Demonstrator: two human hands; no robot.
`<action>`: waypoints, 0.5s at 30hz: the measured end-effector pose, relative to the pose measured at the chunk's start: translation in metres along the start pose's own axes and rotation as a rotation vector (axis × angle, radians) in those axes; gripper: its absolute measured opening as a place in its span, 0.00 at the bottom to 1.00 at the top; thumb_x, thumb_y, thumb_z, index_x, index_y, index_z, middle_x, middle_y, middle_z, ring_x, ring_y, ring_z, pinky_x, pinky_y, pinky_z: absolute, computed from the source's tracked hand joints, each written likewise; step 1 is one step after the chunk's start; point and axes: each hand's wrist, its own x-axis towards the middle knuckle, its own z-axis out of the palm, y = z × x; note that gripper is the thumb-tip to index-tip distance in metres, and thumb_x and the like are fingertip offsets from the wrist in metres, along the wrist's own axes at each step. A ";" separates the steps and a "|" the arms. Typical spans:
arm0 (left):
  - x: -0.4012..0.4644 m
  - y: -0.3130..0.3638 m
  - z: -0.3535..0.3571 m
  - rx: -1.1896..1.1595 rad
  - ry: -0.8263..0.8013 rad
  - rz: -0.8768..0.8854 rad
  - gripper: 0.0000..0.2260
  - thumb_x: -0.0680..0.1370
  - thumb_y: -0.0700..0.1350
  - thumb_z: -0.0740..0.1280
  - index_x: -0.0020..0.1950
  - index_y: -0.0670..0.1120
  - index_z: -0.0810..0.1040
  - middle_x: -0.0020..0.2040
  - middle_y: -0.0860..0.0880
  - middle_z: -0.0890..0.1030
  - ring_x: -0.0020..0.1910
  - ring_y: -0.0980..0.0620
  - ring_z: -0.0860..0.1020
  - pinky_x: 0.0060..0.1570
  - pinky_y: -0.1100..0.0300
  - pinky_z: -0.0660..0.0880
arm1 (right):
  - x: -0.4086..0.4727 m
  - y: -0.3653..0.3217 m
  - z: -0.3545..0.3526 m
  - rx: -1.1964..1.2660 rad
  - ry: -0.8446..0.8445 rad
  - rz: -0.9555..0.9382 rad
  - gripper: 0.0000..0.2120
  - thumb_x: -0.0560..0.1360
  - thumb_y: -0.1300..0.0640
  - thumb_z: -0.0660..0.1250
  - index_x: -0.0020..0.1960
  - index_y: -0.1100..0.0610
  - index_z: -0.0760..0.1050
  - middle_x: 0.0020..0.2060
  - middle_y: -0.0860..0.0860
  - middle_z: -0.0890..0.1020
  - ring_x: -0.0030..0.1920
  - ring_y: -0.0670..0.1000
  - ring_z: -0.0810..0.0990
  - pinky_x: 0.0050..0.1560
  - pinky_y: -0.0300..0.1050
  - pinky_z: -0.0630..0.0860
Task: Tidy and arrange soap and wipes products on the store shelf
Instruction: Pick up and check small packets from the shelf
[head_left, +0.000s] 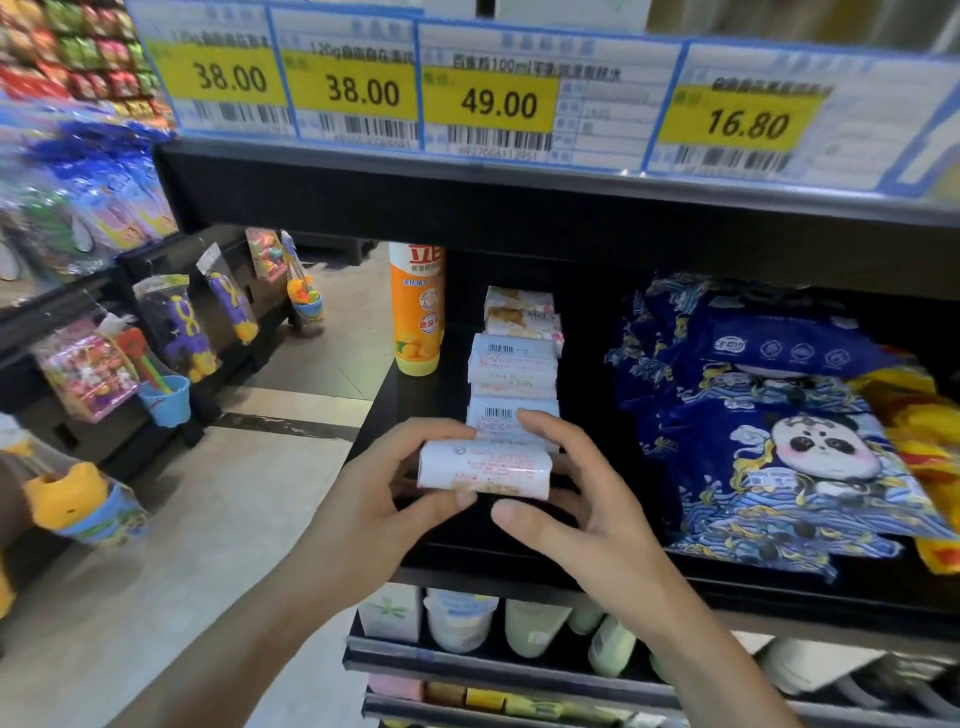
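Hands work as a pair: the left hand (384, 499) and right hand (566, 499) each clasp an end of a wrapped soap bar (484, 470), fingers (540, 423) curled round it. Held level at the shelf (519, 564) front, it looks ready to join the soap row (513, 364) behind.

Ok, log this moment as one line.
left hand + right hand: hold soap pack | front of soap row | wipes packs beside

glossy paper-wrapped soap bar (484, 470)
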 end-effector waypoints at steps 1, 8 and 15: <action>0.001 0.001 0.001 -0.012 -0.001 -0.011 0.21 0.78 0.44 0.75 0.69 0.57 0.77 0.63 0.52 0.83 0.65 0.48 0.80 0.61 0.60 0.79 | 0.000 0.000 -0.001 -0.007 -0.012 -0.016 0.31 0.74 0.60 0.78 0.71 0.41 0.72 0.70 0.45 0.76 0.69 0.45 0.75 0.65 0.37 0.75; 0.004 0.009 0.014 -0.068 -0.052 -0.054 0.18 0.78 0.51 0.73 0.68 0.56 0.78 0.63 0.50 0.84 0.64 0.48 0.81 0.61 0.58 0.79 | 0.002 0.006 -0.006 0.064 -0.014 -0.055 0.22 0.76 0.69 0.73 0.64 0.49 0.79 0.64 0.51 0.80 0.67 0.53 0.78 0.69 0.53 0.76; 0.003 0.013 0.016 -0.098 -0.037 -0.118 0.18 0.79 0.58 0.72 0.66 0.56 0.78 0.62 0.49 0.84 0.63 0.47 0.82 0.61 0.55 0.79 | 0.004 0.009 -0.007 0.106 0.000 0.011 0.18 0.76 0.60 0.75 0.62 0.46 0.77 0.59 0.49 0.84 0.61 0.52 0.83 0.64 0.55 0.79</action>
